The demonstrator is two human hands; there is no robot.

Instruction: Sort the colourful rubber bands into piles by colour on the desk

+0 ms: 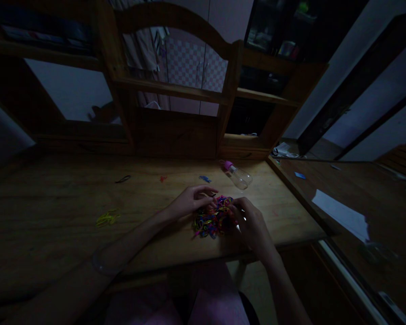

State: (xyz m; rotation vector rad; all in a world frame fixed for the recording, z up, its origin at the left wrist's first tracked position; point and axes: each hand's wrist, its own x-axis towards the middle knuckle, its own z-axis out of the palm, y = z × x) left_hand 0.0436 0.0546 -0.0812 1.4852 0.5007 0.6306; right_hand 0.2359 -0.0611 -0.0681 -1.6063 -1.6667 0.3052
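A heaped pile of thin, many-coloured rubber bands point(213, 225) lies near the table's front edge. At its upper left side is my left hand point(192, 199), fingers curled and closed together, with a small dark band at the fingertips. My right hand point(252, 219) reaches into the pile's right side, its thumb and fingers pinched; what they grip is too dark to make out. Sorted bands lie apart: a yellow bunch point(107, 218) at left, a dark band point(123, 179), a little red bunch point(163, 178) and a blue bunch point(205, 179) behind my left hand.
A clear bottle with a pink cap point(240, 178) lies on its side behind my right hand. The wooden table point(149, 253) has a shelf unit point(176, 90) along its back. To the right, a lower wooden surface holds white paper point(341, 214) and a blue card point(299, 175).
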